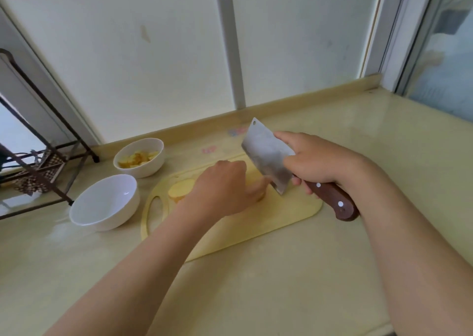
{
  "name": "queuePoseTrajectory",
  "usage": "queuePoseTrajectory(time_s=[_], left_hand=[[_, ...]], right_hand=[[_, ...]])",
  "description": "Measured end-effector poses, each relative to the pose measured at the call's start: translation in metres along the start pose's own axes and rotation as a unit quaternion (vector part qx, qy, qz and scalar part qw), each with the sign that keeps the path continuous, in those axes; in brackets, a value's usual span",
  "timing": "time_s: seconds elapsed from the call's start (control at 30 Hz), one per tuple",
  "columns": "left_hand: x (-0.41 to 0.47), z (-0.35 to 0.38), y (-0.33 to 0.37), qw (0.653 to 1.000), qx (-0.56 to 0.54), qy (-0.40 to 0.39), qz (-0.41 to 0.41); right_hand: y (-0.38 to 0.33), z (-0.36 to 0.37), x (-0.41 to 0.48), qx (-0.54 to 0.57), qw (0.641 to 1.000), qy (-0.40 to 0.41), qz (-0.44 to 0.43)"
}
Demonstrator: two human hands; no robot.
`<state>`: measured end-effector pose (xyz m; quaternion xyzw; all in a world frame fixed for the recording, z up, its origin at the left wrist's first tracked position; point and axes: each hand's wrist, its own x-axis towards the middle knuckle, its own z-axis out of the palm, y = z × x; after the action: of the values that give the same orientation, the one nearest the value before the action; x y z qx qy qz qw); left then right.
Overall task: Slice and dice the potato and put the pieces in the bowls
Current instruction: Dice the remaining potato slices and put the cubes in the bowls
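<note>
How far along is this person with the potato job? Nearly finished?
About midway, I'd judge. Done: the far bowl already holds cut pieces. In hand: the right hand grips the cleaver above the cutting board while the left hand holds down the potato. Left: finishing the cutting, and the near bowl holds nothing yet.

No legible txt, nos., brand or signs in view. Two small pink/blue marks (236,131) on counter (332,259), just behind board (281,215): too blurred to read, may be print or decals. Cleaver (263,154) blade, above board's far edge: no readable stamp.
</note>
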<state>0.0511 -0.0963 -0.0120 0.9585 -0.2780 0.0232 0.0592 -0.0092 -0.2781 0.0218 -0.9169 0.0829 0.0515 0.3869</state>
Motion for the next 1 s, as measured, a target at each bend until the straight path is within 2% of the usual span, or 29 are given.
queuePoseTrajectory(time_s=[0.13,0.2,0.4,0.73,0.9,1.0], left_hand=[[-0.007,0.012,-0.033,0.976,-0.133,0.018,0.168],[-0.009,0.024,-0.041,0.960,-0.175,0.054,0.210],[-0.009,0.032,-0.045,0.956,-0.157,0.107,0.225],[-0.012,0.037,-0.029,0.952,-0.181,0.159,0.186],[-0.009,0.038,-0.024,0.947,-0.165,0.156,0.227],[-0.006,0.036,-0.028,0.938,-0.167,0.123,0.279]], right_hand=[[-0.002,-0.001,-0.001,-0.031,0.999,-0.004,-0.007],[-0.005,0.000,-0.003,-0.041,0.999,-0.007,-0.010],[-0.012,0.009,-0.006,-0.080,0.997,0.005,-0.022],[-0.013,0.008,-0.011,-0.122,0.992,0.011,-0.021],[-0.015,0.011,-0.011,-0.119,0.992,0.003,-0.039],[-0.014,0.012,-0.010,-0.102,0.994,0.005,-0.047]])
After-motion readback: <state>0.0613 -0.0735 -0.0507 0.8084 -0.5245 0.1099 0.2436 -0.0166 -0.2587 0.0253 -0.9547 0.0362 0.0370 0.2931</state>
